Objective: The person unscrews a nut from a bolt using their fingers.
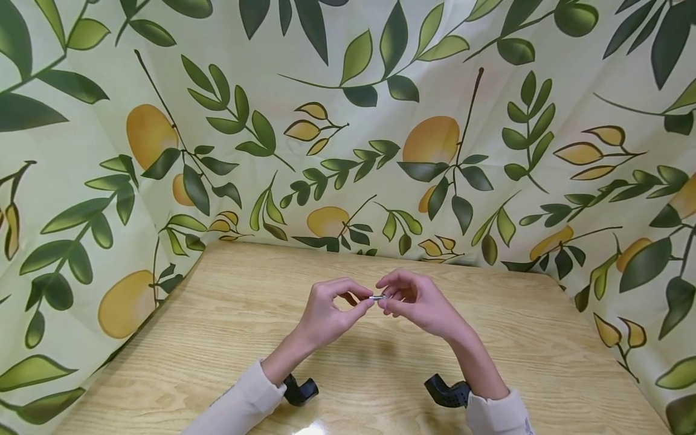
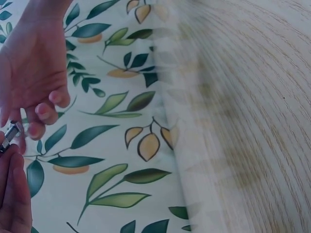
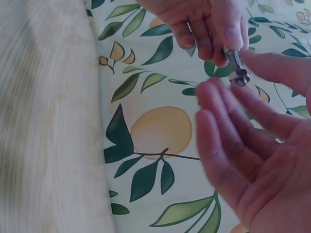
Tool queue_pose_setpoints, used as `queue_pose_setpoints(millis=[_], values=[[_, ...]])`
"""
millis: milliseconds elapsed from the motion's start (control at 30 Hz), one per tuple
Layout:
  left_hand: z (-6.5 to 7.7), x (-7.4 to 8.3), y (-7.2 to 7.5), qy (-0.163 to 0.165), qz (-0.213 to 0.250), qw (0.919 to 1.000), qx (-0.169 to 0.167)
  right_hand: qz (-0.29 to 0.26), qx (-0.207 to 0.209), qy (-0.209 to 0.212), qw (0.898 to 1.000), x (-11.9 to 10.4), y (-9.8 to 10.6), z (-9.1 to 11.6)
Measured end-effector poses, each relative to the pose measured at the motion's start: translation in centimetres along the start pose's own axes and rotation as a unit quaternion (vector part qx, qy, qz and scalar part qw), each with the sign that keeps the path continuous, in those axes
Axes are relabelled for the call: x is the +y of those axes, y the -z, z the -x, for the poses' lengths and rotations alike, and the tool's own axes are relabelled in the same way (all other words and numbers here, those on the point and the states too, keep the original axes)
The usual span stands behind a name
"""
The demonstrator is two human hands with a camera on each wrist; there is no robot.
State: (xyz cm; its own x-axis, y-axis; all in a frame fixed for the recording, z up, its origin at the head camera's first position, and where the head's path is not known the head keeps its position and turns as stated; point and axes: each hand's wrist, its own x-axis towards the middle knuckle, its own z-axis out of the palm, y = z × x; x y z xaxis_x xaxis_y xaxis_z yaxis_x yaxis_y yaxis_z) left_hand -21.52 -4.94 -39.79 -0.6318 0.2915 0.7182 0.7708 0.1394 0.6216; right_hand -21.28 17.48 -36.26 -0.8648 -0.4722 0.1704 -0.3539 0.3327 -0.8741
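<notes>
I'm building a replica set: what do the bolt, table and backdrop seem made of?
Bolt: metal, perhaps plated steel, shiny; silvery glints show. Table: wood or wood-look laminate, smooth, somewhat glossy; tan grain and a bright reflection. Backdrop: probably printed cloth, fairly matte; soft creases, though plastic sheeting is possible.

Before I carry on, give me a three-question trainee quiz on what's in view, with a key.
1. Where is the metal bolt?
A) Inside a bowl
B) Above the table, pinched by the left hand
C) Under a folded towel

2. True or false: the bolt's hex-shaped piece is toward the right hand.

3. How many black wrist devices show in the head view?

Key: 1. B; 2. True; 3. Two
</notes>
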Motion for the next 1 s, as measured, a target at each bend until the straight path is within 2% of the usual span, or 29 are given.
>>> queue_pose_setpoints(millis=[167, 333, 767, 1000], values=[[-0.01, 0.09, 0.06, 0.005, -0.001, 1.0000, 0.000, 0.003, -0.031, 0.001, 1.000, -0.14, 0.19, -0.05], [-0.09, 0.10, 0.08, 0.004, -0.003, 1.0000, 0.007, -0.008, -0.036, 0.003, 0.999, -0.24, 0.17, -0.04], [-0.07, 0.11, 0.14, 0.008, -0.005, 0.9999, 0.009, -0.021, -0.001, 0.008, 1.000, -0.03, -0.16, -0.07], [-0.08, 0.03, 0.11, 0.001, -0.004, 0.9999, 0.013, -0.027, 0.004, 0.028, 0.999, 0.15, -0.15, -0.10]])
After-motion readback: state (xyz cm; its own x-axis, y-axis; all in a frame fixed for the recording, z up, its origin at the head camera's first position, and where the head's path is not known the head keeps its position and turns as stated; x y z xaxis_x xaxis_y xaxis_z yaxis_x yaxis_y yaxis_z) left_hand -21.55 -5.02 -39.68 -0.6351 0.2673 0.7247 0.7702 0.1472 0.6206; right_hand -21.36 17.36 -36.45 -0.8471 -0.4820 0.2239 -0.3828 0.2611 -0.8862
